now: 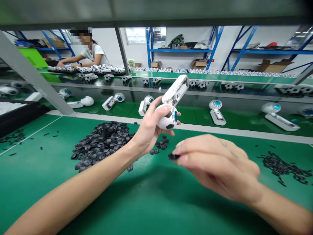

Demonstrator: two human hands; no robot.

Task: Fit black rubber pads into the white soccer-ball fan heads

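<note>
Your left hand [153, 120] has its fingers curled around the ball-headed device [174, 95] above the tabletop [146, 210], black patches [169, 126] already on it; your right hand [217, 166] pinches another black piece [173, 157] (not on yet).

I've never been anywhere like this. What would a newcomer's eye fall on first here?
Probably the football-patterned white gadget, held up near the middle in the person's left grip, while the right grip pinches a small black piece. Next, the big heap of black pentagonal pieces left of centre on the green tabletop. Behind, round-headed white gadgets lie spaced along a green strip.
</note>
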